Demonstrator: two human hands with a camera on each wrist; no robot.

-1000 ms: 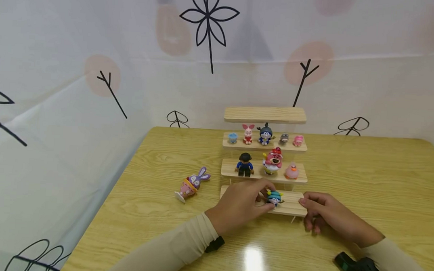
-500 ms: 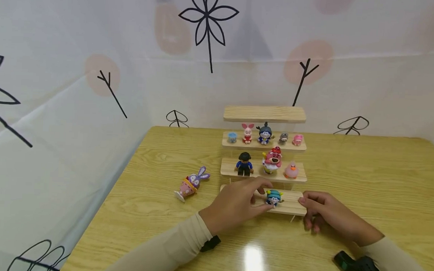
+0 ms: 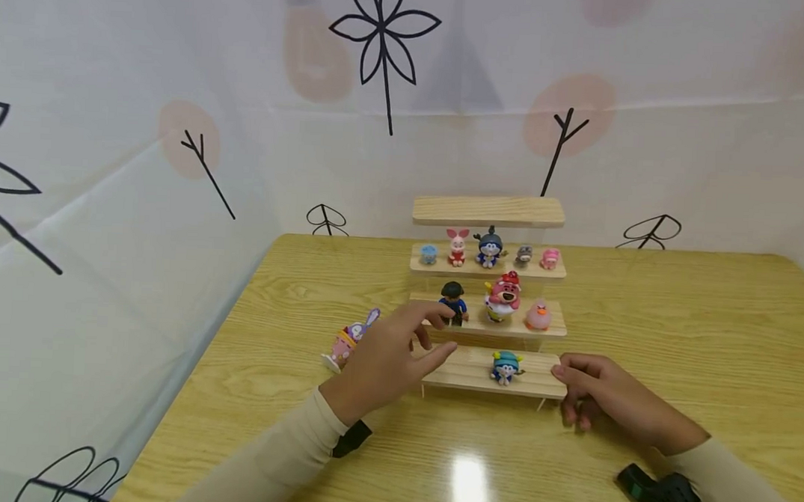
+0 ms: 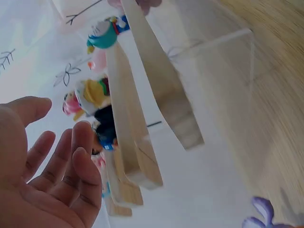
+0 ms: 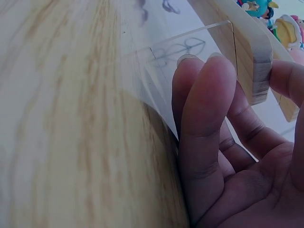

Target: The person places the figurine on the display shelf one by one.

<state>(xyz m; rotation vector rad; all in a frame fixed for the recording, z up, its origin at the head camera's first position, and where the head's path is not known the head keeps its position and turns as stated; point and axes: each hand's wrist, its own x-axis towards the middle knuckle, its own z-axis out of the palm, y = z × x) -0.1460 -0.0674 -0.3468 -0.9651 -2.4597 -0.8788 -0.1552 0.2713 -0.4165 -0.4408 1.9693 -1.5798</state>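
Observation:
A tiered wooden display shelf (image 3: 467, 371) with clear supports stands on the table. On its lowest board sits a small figurine in a teal horned hat (image 3: 505, 368). My left hand (image 3: 385, 361) is held in the air at the shelf's left end, thumb and fingers apart with nothing between them; the left wrist view shows the palm and loosely bent fingers (image 4: 81, 142). It partly covers a purple rabbit figurine (image 3: 345, 344) lying on the table. My right hand (image 3: 607, 395) holds the right end of the lowest board, thumb against the board's end.
The second board holds a black-haired toy figure (image 3: 453, 302), a pink bear (image 3: 504, 297) and a pink duck (image 3: 538, 316). Several small figurines, among them a pink piglet (image 3: 457, 249), line the board above. The top board (image 3: 488, 210) is bare. A patterned cloth (image 3: 248, 64) hangs behind.
My left hand has let go of the teal-hatted figurine and moved left, leaving it upright on the lowest board. My right hand stays at the board's right end.

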